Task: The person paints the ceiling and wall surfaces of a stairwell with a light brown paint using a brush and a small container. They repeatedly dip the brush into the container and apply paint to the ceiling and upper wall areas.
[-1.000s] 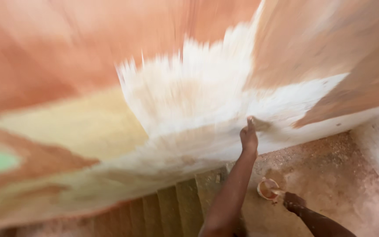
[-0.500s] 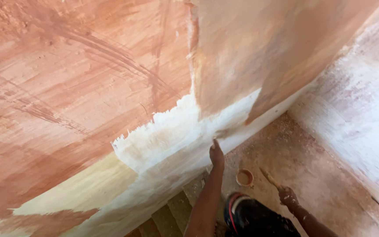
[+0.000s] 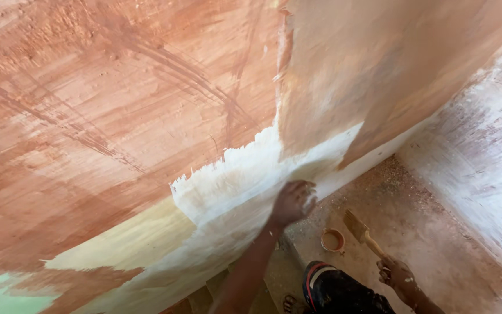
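My left hand (image 3: 293,202) presses against the lower part of a wall (image 3: 117,116) that is brushed reddish brown above and white along the bottom; I cannot tell whether it holds anything. My right hand (image 3: 397,273) is lower right, gripping the wooden handle of a flat paintbrush (image 3: 360,229) whose bristles point up and to the left. A small round tin (image 3: 332,239) with reddish paint stands on the floor between my hands, just left of the brush.
A second reddish wall face (image 3: 379,75) meets the first at a vertical edge. A whitish wall (image 3: 489,157) runs along the right. The dusty floor (image 3: 437,232) lies below, with steps at the bottom centre. My dark-clad knee (image 3: 338,291) shows at the bottom.
The view has swung up and left over the wall and sharpened. My left hand stays on the white band; my right hand keeps the brush beside the tin.
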A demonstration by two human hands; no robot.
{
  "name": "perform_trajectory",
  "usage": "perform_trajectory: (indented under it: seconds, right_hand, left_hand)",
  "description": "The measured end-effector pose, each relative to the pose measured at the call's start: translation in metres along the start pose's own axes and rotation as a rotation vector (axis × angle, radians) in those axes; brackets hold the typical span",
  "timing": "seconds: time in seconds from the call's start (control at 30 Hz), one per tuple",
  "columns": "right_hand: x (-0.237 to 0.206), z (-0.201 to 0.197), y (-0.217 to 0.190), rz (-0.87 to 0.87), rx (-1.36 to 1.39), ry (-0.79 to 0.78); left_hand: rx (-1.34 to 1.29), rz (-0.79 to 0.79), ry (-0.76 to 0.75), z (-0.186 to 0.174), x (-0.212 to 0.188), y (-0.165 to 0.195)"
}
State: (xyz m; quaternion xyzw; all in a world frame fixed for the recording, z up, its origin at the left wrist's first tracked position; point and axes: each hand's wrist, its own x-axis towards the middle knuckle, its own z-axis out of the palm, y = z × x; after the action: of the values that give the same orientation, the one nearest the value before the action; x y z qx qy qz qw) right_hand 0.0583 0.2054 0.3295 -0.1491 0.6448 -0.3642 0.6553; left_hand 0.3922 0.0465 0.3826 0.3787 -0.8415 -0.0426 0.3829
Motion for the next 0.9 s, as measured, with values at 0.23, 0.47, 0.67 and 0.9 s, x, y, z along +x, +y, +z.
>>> perform_trajectory:
  seconds: [0.23,0.47,0.67,0.9]
  right_hand:
    - [-0.009,-0.004,0.01,-0.006,0.188,0.013]
    - [-0.014,-0.005,0.031,-0.095,0.254,0.04]
    - [-0.02,0.019,0.045,-0.153,0.312,-0.007]
    - [-0.03,0.027,0.065,-0.186,0.38,-0.174]
  left_hand:
    - [0.231,0.319,0.039,-0.036,0.029,-0.048]
    - [0.322,0.442,0.007,-0.027,0.021,-0.055]
    - [0.194,0.37,-0.036,-0.041,0.021,-0.042]
    - [0.111,0.041,-0.078,-0.036,-0.012,-0.029]
